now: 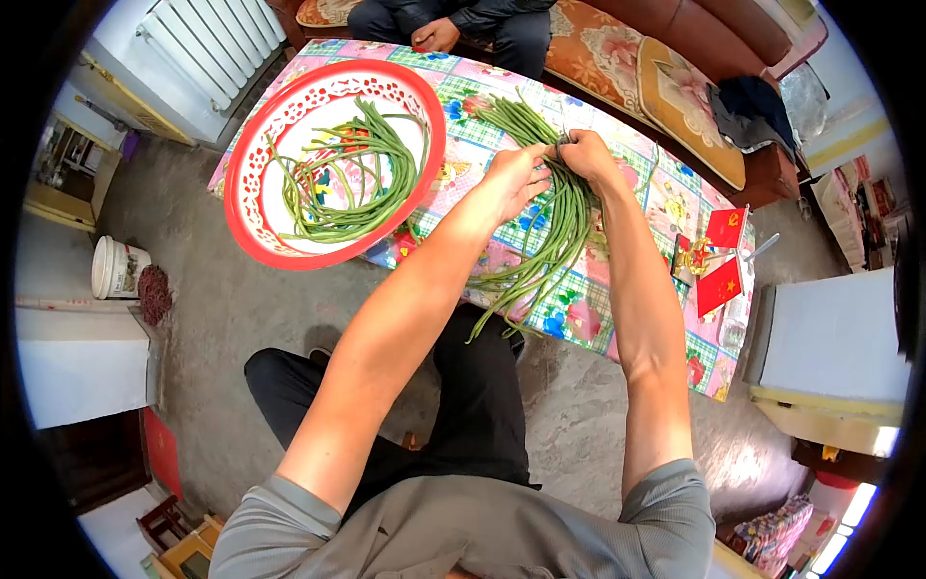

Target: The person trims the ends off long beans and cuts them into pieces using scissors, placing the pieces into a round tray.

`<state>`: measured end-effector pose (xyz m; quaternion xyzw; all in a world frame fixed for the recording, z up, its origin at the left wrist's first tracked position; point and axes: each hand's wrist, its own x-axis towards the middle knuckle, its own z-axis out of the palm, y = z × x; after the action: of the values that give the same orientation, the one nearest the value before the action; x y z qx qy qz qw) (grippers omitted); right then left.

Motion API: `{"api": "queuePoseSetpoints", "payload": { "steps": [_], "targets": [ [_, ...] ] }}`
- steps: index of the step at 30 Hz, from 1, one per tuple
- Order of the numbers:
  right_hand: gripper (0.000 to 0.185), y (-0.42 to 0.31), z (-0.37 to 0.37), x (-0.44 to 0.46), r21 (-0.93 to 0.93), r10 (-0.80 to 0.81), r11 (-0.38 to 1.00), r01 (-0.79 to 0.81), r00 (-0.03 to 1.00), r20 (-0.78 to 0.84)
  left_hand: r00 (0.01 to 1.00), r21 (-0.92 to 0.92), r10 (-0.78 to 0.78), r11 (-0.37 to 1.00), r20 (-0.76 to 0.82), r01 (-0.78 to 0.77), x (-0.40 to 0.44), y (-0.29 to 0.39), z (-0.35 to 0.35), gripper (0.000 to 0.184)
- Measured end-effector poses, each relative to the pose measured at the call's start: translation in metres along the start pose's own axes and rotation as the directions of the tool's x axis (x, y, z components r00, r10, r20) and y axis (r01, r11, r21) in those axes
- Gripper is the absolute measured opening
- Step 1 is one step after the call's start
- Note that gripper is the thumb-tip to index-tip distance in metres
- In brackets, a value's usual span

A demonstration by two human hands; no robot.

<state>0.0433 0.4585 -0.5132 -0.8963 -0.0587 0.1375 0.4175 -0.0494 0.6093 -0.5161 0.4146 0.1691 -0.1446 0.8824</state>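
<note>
A long bundle of green yard-long beans (564, 222) lies across the flowered tablecloth, its loose ends hanging over the near edge. Around its upper part is a thin dark tie (563, 143); whether it is cord or a rubber band I cannot make out. My right hand (586, 157) is closed on this tie from the right side. From the left, my left hand (519, 179) reaches the same spot, thumb and forefinger pinched at the tie, other fingers loosely curled beside the beans. More long beans (386, 179) lie curved in a red-rimmed round tray (432, 116) left of my hands.
The table (463, 174) has a plastic flowered cover. Small red flags (719, 288) on a gold stand and a clear glass (733, 323) are at its right end. Across the table a person's hands (436, 36) rest together near a sofa (617, 58). A white bucket (118, 268) stands far left.
</note>
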Motion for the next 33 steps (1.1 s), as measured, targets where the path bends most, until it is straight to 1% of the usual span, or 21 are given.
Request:
{"api": "queuePoseSetpoints", "payload": {
  "steps": [2,4,5,8,9,11,13,16,18,19,21,22,23,24,25,26,27,28,29,31,33],
  "targets": [
    [0.026,-0.004,-0.002,-0.009,0.074,-0.023,0.997,0.022,1.000,0.010,1.000,-0.006,0.002,1.000,-0.029,-0.002,0.002,-0.001,0.000,0.066],
    [0.021,-0.009,-0.004,-0.017,0.308,0.008,0.951,-0.018,0.999,0.033,0.999,-0.013,0.003,1.000,-0.052,-0.004,0.001,-0.001,0.001,0.064],
    [0.021,-0.008,-0.005,-0.021,0.309,0.007,0.951,-0.017,0.999,0.034,0.999,-0.015,0.014,1.000,-0.041,-0.015,0.000,-0.001,0.001,0.060],
    [0.022,0.007,-0.006,-0.013,0.206,-0.004,0.977,0.049,0.977,-0.213,0.998,-0.003,0.033,0.999,-0.054,-0.034,-0.001,0.000,0.001,0.055],
    [0.022,0.011,-0.007,-0.012,0.209,-0.004,0.977,0.049,0.978,-0.211,0.996,0.007,0.036,0.999,-0.077,-0.035,-0.003,0.000,0.001,0.053],
    [0.023,0.016,-0.010,-0.009,0.131,-0.022,0.989,0.068,0.945,-0.327,0.997,0.031,0.042,0.999,-0.063,-0.040,-0.006,0.000,-0.001,0.052],
    [0.025,0.019,-0.018,-0.008,0.109,-0.025,0.992,0.069,0.932,-0.361,0.998,0.054,0.049,0.997,-0.046,-0.047,-0.010,0.000,0.000,0.052],
    [0.027,0.026,-0.029,-0.006,0.107,-0.170,0.963,0.249,0.863,-0.475,0.995,0.102,0.085,0.992,-0.049,-0.080,-0.009,-0.005,-0.003,0.052],
    [0.028,0.016,-0.038,-0.017,0.169,-0.145,0.951,0.259,0.857,-0.494,0.981,0.219,0.165,0.966,-0.107,-0.138,-0.010,-0.007,0.000,0.052],
    [0.028,0.011,-0.041,-0.022,0.192,-0.137,0.945,0.266,0.851,-0.508,0.981,0.218,0.165,0.966,-0.106,-0.139,-0.010,-0.008,0.002,0.052],
    [0.028,0.004,-0.045,-0.030,0.236,-0.133,0.931,0.279,0.860,-0.492,0.955,0.357,0.238,0.920,-0.176,-0.163,-0.019,-0.006,0.010,0.049],
    [0.028,0.000,-0.046,-0.035,0.282,-0.129,0.914,0.290,0.870,-0.477,0.955,0.356,0.238,0.920,-0.175,-0.164,-0.022,-0.007,0.012,0.049],
    [0.028,-0.007,-0.048,-0.042,0.281,-0.129,0.915,0.291,0.869,-0.478,0.912,0.566,0.409,0.760,-0.031,-0.321,-0.023,-0.010,0.012,0.048],
    [0.028,-0.016,-0.049,-0.051,0.341,-0.122,0.889,0.305,0.876,-0.466,0.836,0.714,0.529,0.528,0.148,-0.461,-0.024,-0.011,0.013,0.047],
    [0.028,-0.021,-0.050,-0.055,0.401,-0.115,0.860,0.317,0.884,-0.452,0.834,0.712,0.531,0.528,0.149,-0.463,-0.026,-0.015,0.014,0.047],
    [0.028,-0.019,-0.052,-0.054,0.399,-0.117,0.860,0.318,0.884,-0.453,0.722,0.780,0.567,0.205,0.398,-0.591,-0.028,-0.019,0.014,0.047],
    [0.027,-0.017,-0.055,-0.052,0.420,-0.121,0.846,0.330,0.884,-0.451,0.588,0.733,0.507,-0.137,0.630,-0.667,-0.029,-0.023,0.013,0.048],
    [0.027,-0.015,-0.057,-0.050,0.439,-0.127,0.831,0.342,0.885,-0.448,0.660,0.722,0.348,-0.077,0.666,-0.687,-0.029,-0.025,0.013,0.049],
    [0.027,-0.020,-0.060,-0.055,0.438,-0.129,0.831,0.343,0.884,-0.448,0.659,0.722,0.350,-0.078,0.666,-0.688,-0.026,-0.031,0.008,0.049],
    [0.026,-0.033,-0.070,-0.070,0.476,-0.108,0.808,0.347,0.882,-0.460,0.656,0.694,0.232,-0.296,0.718,-0.656,-0.020,-0.044,0.000,0.048],
    [0.029,-0.035,-0.084,-0.076,0.496,-0.142,0.777,0.388,0.875,-0.463,0.672,0.701,0.213,-0.316,0.710,-0.640,-0.022,-0.046,0.001,0.048]
  ]
}}
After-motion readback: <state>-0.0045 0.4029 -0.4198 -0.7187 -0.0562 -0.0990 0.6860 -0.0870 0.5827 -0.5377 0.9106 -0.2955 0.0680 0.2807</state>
